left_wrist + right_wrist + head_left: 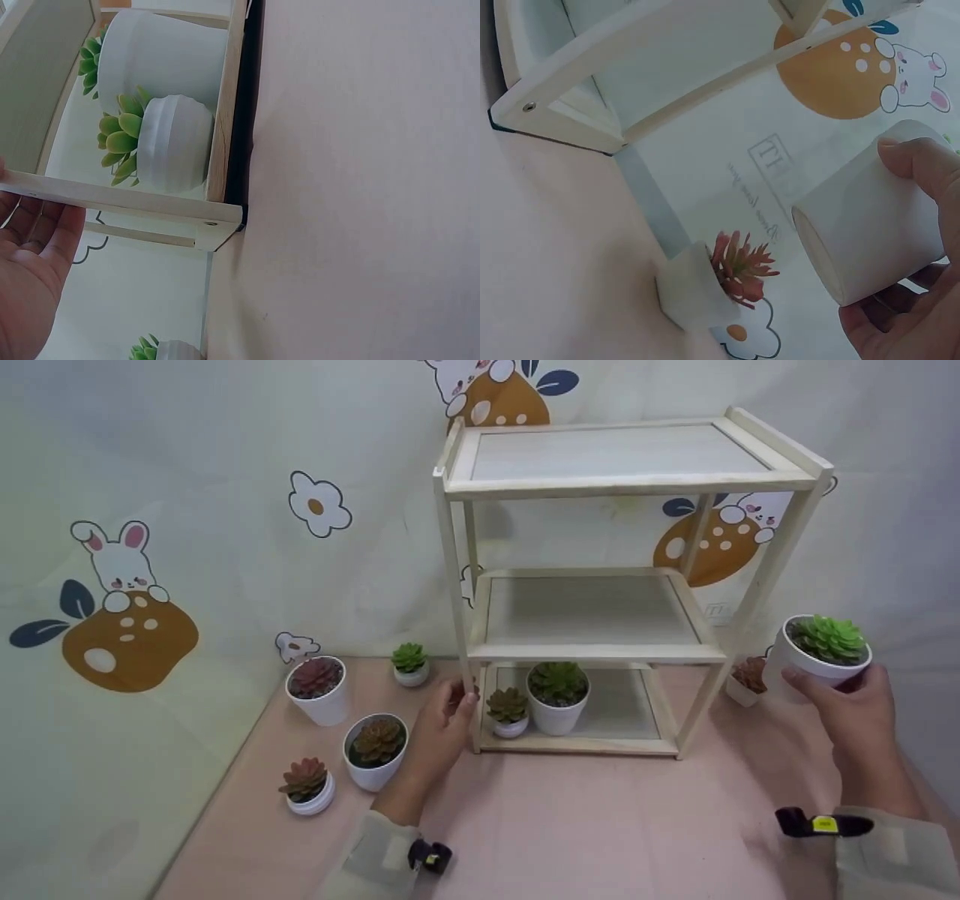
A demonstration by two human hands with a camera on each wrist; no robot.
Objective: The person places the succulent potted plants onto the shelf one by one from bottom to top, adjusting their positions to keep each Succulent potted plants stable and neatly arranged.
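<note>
A pale wooden three-tier shelf (600,652) stands in the middle. My left hand (439,727) holds its front left post at the lower tier, and the left wrist view shows the fingers (56,225) against that post. On the bottom tier sit a small potted succulent (510,727) and a larger one in a white pot (559,712). To the right of the shelf, my right hand (862,712) grips a white pot with a bright green succulent (825,645), raised above the table. In the right wrist view, thumb and fingers wrap around the tilted white pot.
Left of the shelf stand several potted succulents: a dark red one (319,690), a small green one (410,664), a brown one (375,754) and a reddish one (307,787). A small reddish plant (697,289) stands right of the shelf. A printed curtain (225,510) hangs behind.
</note>
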